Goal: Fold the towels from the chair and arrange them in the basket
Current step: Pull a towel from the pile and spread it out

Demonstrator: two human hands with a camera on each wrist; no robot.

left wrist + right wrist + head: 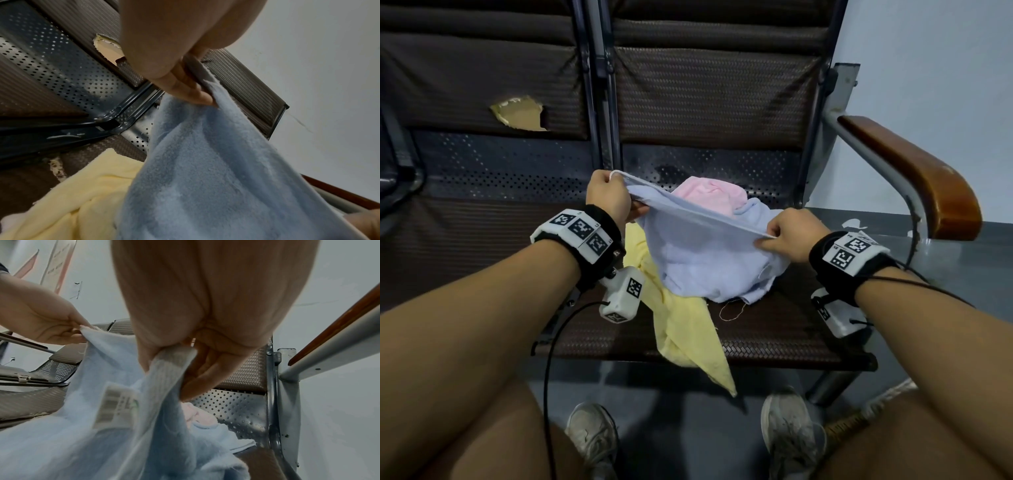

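A light blue towel (pixel 702 253) hangs stretched between both hands above the chair seat (pixel 774 329). My left hand (pixel 607 195) pinches one corner of its top edge; the left wrist view shows the fingers (pixel 185 87) clamped on the blue towel (pixel 205 170). My right hand (pixel 787 233) pinches the other corner, and in the right wrist view the blue towel (pixel 102 418) carries a white label (pixel 115 404). A pink towel (pixel 709 193) lies bunched behind it. A yellow towel (pixel 681 329) lies under it and droops over the seat's front edge.
The chair has a brown wooden armrest (pixel 914 171) on a grey metal tube at the right. A second seat with a torn backrest (pixel 520 114) adjoins on the left. My knees and grey shoes (pixel 787 431) are below the seat's front. No basket is clearly in view.
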